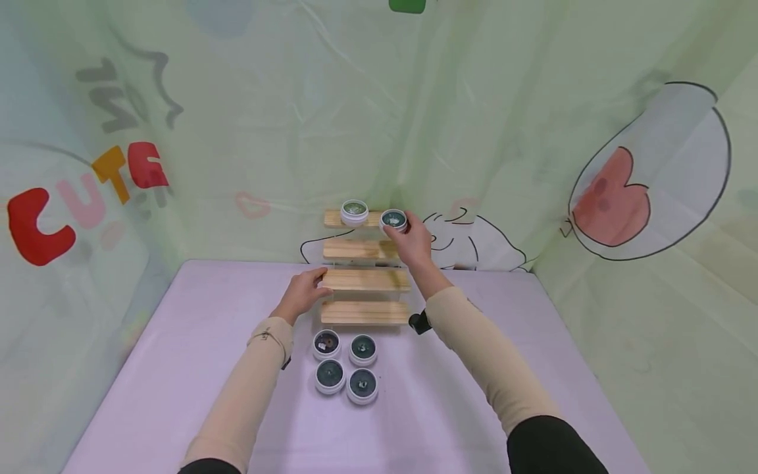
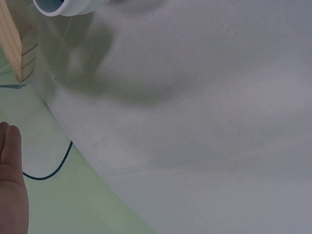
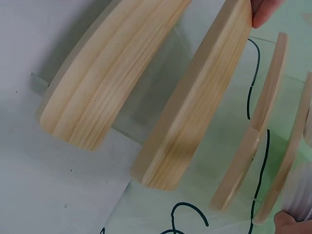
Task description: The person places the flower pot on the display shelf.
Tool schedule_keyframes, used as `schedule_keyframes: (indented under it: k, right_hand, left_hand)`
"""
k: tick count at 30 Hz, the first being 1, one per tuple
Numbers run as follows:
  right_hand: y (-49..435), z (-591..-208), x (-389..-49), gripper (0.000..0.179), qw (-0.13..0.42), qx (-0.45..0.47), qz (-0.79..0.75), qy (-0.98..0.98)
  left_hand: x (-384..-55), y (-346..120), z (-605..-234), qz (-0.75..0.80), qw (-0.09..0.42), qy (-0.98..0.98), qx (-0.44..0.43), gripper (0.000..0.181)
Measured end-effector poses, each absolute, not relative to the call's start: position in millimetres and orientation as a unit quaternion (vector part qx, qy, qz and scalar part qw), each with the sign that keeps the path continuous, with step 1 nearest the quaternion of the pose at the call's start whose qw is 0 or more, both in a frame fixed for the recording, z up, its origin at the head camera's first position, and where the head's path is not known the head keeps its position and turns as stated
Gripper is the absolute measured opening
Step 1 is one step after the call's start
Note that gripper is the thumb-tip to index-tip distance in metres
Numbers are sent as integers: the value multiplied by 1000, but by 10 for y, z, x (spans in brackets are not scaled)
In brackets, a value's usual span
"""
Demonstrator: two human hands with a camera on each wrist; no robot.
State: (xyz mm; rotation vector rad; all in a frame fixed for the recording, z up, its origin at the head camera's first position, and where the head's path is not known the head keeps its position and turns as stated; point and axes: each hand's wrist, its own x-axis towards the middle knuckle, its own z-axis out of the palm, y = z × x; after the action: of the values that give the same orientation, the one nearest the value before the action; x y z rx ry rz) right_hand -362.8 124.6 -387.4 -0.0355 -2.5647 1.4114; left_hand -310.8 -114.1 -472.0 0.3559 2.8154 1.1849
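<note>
A four-tier wooden display stand (image 1: 365,280) with pale plank shelves stands at the table's back. My left hand (image 1: 300,294) grips the left end of its second shelf from the bottom, finger above and thumb below. My right hand (image 1: 417,243) pinches a small round white jar (image 1: 393,220) with a dark top at the right end of the top shelf. Whether that jar touches the shelf, I cannot tell. To its left, a white jar (image 1: 354,212) with a greener top sits on the same shelf. In the right wrist view, the held jar (image 3: 300,192) shows ridged sides.
Several more white jars (image 1: 329,375) with dark tops stand grouped on the lilac table (image 1: 237,289) in front of the stand. A pale green printed curtain (image 1: 284,131) hangs right behind the stand and along both sides.
</note>
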Motion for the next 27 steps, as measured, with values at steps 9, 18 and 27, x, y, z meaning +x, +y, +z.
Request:
schedule_keyframes:
  k: [9, 18, 27]
  right_hand:
    - [1218, -3836, -3679, 58, 110, -14, 471, -875]
    - [1198, -3847, -3758, 42, 109, 3, 431, -896]
    - [1179, -3822, -3761, 59, 109, 12, 405, -908]
  left_hand:
    - [-3114, -1124, -4725, 400, 35, 910, 108, 64]
    - [-3081, -1115, -4688, 397, 39, 911, 103, 64]
    - [-3088, -1129, -4684, 400, 40, 910, 103, 64]
